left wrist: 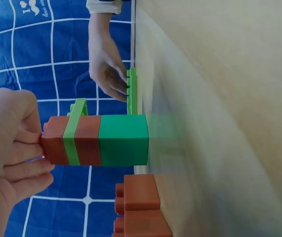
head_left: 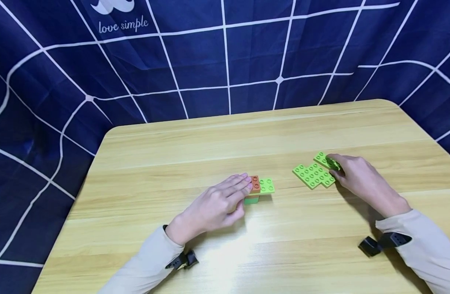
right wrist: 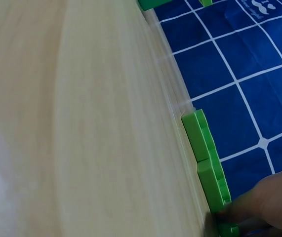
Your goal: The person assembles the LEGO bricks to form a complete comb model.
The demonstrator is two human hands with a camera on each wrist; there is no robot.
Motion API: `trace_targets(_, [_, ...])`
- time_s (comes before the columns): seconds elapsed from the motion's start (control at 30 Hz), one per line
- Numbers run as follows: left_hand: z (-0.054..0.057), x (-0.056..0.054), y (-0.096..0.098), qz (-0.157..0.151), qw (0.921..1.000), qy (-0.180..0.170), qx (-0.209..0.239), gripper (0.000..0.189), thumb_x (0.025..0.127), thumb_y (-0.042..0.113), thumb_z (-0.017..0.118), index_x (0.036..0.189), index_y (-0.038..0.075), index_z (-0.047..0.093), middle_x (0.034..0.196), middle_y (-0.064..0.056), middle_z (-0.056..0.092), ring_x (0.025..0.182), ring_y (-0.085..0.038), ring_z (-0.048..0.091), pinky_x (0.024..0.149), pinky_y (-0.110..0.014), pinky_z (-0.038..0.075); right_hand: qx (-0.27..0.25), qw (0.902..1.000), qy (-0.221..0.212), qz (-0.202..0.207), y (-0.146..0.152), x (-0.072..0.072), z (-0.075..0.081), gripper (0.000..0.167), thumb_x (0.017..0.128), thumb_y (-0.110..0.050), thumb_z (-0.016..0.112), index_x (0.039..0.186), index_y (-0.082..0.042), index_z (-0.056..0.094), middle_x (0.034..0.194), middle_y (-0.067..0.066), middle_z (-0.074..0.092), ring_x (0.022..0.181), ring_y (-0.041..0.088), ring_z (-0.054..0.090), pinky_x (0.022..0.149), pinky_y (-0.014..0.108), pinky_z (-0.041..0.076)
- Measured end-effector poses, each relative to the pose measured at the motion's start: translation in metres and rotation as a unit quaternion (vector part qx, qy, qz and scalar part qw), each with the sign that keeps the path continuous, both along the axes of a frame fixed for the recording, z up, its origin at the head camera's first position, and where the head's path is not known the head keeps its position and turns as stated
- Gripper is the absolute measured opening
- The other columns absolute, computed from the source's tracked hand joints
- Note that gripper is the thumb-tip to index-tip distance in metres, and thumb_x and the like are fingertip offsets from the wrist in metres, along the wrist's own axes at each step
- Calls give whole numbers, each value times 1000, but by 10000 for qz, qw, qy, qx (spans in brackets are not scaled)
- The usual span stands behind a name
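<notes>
Nearby, two pale sleeves [head_left: 145, 261] reach in over the surface [head_left: 276, 253], each wrist carrying a black wristband [head_left: 394, 239]. The left hand [head_left: 213, 204] rests on top of a small stack of bricks [left wrist: 95, 140]; its grip is apart, the fingers stretched over the upper brick rather than wrapped round it. The stack stands upright on the surface, left of the right hand: a green brick at the bottom, then a reddish-brown one, a flat light-green layer that juts out to the right, and another reddish-brown brick uppermost. Just beside it, in the left wrist view, two loose reddish-brown bricks [left wrist: 141, 192] sit side by side, studs up.

Farther right, well apart from the stack, the right hand [head_left: 361, 175] has its grip clamped on the end of a flat green piece [head_left: 321, 158], pinched between thumb and fingers. More flat green pieces [head_left: 313, 175] lie close against it, studs up. Beyond the surface's far edge hangs a dark blue cloth [head_left: 195, 53] with white grid lines, a white moustache shape [head_left: 112, 5] and the words "love simple".
</notes>
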State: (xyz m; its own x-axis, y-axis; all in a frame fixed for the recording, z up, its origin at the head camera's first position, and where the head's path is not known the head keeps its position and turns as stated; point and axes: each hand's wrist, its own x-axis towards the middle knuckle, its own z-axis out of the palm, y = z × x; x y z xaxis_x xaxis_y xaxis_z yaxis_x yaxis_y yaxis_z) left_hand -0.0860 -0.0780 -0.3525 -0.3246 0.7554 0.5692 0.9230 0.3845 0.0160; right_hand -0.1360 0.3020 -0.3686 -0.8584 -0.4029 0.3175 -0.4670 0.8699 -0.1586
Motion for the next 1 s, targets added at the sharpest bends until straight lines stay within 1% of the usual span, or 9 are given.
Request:
trace_targets(0.07, [0,-1,-1,-47,10000,-17,12,36,80,7,65,114,-6,66,121,-22,63,120,-31,57,110,-32,37,-28,10000,76,34,1,0,-1,40,74,3,74,110,7,60,75,19,65,56,24,57,45,48,48])
trace_targets(0.13, [-1,-1,-1,-91,10000,-25,30,35,81,7,63,113,-6,67,120,-22,63,120,-31,57,110,-32,37,-84,9998,140,63,1,0,-2,40,73,4,74,110,6,60,77,20,65,57,28,59,47,50,49])
trace_targets(0.27, [0,-2,-2,-184,9998,-24,88,36,80,7,64,113,-7,66,120,-22,63,120,-31,57,110,-31,38,-261,9993,254,97,1,1,-3,43,70,6,75,111,6,61,86,25,67,67,38,64,55,56,52])
trace_targets(0.4, [-1,-3,-2,-248,9996,39,121,38,78,7,66,113,-7,66,119,-22,64,119,-32,58,109,-31,39,-460,9981,393,138,0,2,-2,44,69,10,74,112,6,61,91,28,66,76,44,64,62,58,54])
trace_targets(0.6, [0,-2,-2,-168,9998,64,100,38,78,7,66,113,-7,67,120,-22,64,120,-31,57,108,-31,39,-585,9967,536,175,-4,2,2,45,69,12,73,112,8,61,95,31,65,82,47,64,66,58,54])
trace_targets(0.77, [-2,-2,-2,-151,9997,178,70,37,79,8,65,113,-7,67,119,-21,64,119,-31,58,107,-31,41,-627,9956,653,223,-7,2,3,44,69,12,73,111,10,61,96,32,65,83,48,64,68,59,54])
trace_targets(1.0, [0,-2,-2,-151,9997,201,75,36,81,9,63,113,-7,67,119,-21,64,118,-31,58,107,-31,41,-707,9952,638,202,-10,4,5,44,69,13,73,111,9,62,97,32,65,85,48,64,70,59,54])
